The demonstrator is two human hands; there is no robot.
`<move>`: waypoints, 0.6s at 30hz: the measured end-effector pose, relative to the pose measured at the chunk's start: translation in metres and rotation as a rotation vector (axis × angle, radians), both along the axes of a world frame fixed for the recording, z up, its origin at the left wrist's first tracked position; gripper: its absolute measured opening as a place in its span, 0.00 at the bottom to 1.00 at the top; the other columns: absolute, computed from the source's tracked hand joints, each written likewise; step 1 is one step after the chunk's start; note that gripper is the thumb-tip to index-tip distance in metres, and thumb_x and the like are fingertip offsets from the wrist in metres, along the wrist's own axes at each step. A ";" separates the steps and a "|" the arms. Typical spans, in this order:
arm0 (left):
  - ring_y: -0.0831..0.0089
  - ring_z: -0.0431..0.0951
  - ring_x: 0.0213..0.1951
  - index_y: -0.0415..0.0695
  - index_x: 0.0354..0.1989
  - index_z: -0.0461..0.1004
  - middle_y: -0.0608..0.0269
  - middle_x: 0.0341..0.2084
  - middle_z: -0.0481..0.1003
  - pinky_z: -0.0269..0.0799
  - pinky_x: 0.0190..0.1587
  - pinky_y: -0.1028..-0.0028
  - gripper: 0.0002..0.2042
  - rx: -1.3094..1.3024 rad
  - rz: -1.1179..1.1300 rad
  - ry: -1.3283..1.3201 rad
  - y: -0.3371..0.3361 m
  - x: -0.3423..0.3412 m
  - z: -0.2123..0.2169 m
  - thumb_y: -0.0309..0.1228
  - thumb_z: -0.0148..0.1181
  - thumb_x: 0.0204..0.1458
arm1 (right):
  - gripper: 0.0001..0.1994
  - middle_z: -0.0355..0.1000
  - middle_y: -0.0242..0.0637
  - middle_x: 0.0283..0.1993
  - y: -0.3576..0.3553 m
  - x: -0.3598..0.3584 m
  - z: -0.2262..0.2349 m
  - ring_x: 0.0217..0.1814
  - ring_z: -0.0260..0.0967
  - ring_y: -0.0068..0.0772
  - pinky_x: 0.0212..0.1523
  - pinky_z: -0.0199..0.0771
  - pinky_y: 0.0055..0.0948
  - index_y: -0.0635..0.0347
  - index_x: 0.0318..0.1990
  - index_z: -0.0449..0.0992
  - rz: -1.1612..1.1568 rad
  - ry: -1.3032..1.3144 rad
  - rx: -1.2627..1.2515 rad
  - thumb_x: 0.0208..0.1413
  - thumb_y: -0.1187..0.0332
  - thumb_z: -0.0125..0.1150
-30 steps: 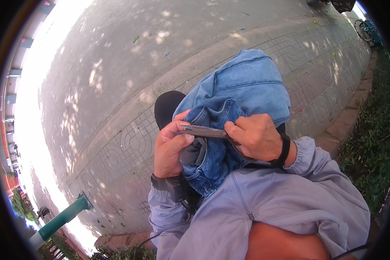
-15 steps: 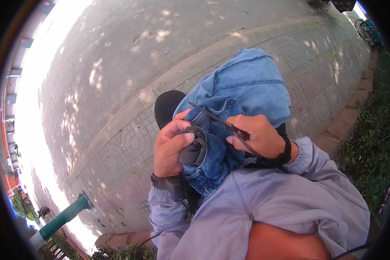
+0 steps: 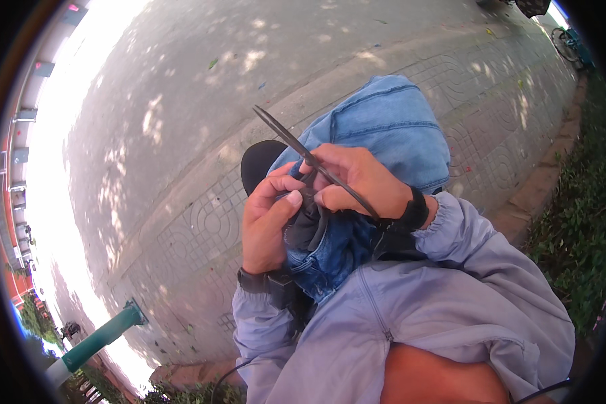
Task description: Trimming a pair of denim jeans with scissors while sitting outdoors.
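Observation:
Across my lap lies a dark blue denim garment [image 3: 316, 266] with a grey inner lining [image 3: 305, 232]. My left hand [image 3: 264, 225] pinches the upper edge of this garment between thumb and fingers. Close against it, my right hand [image 3: 367, 180] holds a pair of dark metal scissors [image 3: 276, 128], whose long blades point up and left past the fingers. The right thumb and fingertips meet at the same edge of cloth, and what lies between them is partly hidden. Beyond both hands, a light blue denim piece [image 3: 397, 124] covers my knee.
A dark rounded shape [image 3: 257, 161], perhaps my other knee, sits left of the light denim. Patterned paving [image 3: 209, 225] surrounds me. A green and white post [image 3: 108, 333] stands at lower left, a hedge [image 3: 565, 236] at right, and a bicycle [image 3: 569, 47] at far upper right.
My right hand has moved left and up to meet the left hand at the cloth edge. The scissors have swung with it, their tips now farther up and left.

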State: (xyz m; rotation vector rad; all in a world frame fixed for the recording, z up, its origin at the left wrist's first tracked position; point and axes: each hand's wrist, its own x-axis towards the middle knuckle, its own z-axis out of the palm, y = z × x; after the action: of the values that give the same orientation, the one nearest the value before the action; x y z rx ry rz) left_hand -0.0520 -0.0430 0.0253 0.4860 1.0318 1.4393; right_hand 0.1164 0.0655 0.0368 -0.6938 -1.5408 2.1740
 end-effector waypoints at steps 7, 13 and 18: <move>0.64 0.67 0.60 0.36 0.54 0.71 0.55 0.60 0.65 0.59 0.64 0.65 0.23 0.159 0.132 0.554 -0.015 -0.001 0.018 0.24 0.62 0.46 | 0.17 0.69 0.29 0.29 0.011 0.000 0.012 0.23 0.63 0.16 0.23 0.63 0.19 0.66 0.48 0.70 -0.028 -0.004 -0.116 0.49 0.74 0.61; 0.65 0.71 0.57 0.39 0.59 0.68 0.56 0.53 0.71 0.64 0.60 0.68 0.28 -0.110 -0.006 0.876 -0.017 0.000 0.005 0.24 0.63 0.45 | 0.17 0.69 0.29 0.29 0.010 0.000 0.016 0.22 0.63 0.16 0.24 0.63 0.19 0.65 0.48 0.71 0.016 0.003 -0.141 0.48 0.73 0.61; 0.69 0.76 0.44 0.39 0.55 0.70 0.60 0.42 0.76 0.71 0.49 0.71 0.24 -0.214 0.053 1.252 -0.011 0.001 0.005 0.22 0.64 0.45 | 0.18 0.68 0.29 0.29 0.012 -0.008 0.012 0.24 0.63 0.16 0.26 0.64 0.18 0.66 0.48 0.71 0.029 -0.020 -0.105 0.48 0.73 0.61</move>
State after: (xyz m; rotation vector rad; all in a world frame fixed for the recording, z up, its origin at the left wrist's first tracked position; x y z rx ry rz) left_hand -0.0510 -0.0544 0.0302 1.2673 2.1470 0.9573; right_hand 0.1084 0.0777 0.0490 -0.7321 -1.4644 2.2896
